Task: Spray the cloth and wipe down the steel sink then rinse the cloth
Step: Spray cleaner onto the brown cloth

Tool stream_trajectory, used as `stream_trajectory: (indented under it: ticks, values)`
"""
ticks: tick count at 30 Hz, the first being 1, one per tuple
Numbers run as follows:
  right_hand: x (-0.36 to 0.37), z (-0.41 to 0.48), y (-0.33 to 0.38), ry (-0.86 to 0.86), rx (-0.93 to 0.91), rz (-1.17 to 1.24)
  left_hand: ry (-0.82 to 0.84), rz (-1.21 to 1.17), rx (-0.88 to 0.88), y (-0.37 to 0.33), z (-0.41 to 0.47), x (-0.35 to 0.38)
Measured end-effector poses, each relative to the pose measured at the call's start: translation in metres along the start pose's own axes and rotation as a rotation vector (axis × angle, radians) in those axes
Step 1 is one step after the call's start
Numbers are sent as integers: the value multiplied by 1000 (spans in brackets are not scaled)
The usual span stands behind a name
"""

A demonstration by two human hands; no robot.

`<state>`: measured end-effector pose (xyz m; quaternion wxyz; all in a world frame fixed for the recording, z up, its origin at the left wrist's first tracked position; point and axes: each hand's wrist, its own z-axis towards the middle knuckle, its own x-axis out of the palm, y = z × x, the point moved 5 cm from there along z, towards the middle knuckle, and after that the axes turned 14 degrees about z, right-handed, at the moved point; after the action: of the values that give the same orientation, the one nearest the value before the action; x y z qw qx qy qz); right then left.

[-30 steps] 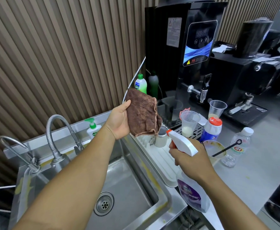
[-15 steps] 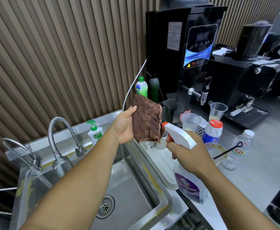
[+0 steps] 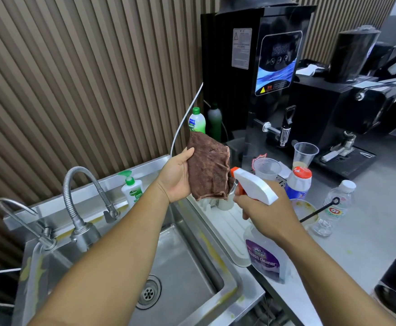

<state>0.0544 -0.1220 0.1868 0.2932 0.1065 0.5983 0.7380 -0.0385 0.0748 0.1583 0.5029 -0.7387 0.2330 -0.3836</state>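
My left hand (image 3: 176,177) holds a brown cloth (image 3: 207,169) upright above the right rim of the steel sink (image 3: 187,267). My right hand (image 3: 266,214) grips the neck of a glass cleaner spray bottle (image 3: 264,255). Its white head with the orange nozzle (image 3: 251,184) points at the cloth, almost touching its lower right edge. The sink basin lies below my left forearm, its round drain (image 3: 148,291) showing. Yellowish stains streak the rim.
Two steel taps (image 3: 79,201) rise at the sink's back left, with a soap pump bottle (image 3: 132,188) beside them. A white drain tray (image 3: 227,229), plastic cups (image 3: 304,154), bottles (image 3: 333,208) and a bowl with a black stirrer crowd the counter. Black machines (image 3: 263,74) stand behind.
The spray nozzle has moved up and left, closer to the cloth. My left hand has shifted the cloth slightly lower and to the right.
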Motion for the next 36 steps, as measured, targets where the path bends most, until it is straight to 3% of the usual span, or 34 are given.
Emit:
stream_trajectory:
  ticks: [7,15,28,36]
  values:
    - [-7,-19,-19,30,119,73,4,-20,53,-7,2,7]
    - [-64,-33,-42,-293,91,113,32,11,48,8,12,37]
    - [-141,-30,-106,-661,80,53,132,14,-53,53,27,73]
    - [-147,-37,-144,-733,138,73,63,26,-68,62,21,65]
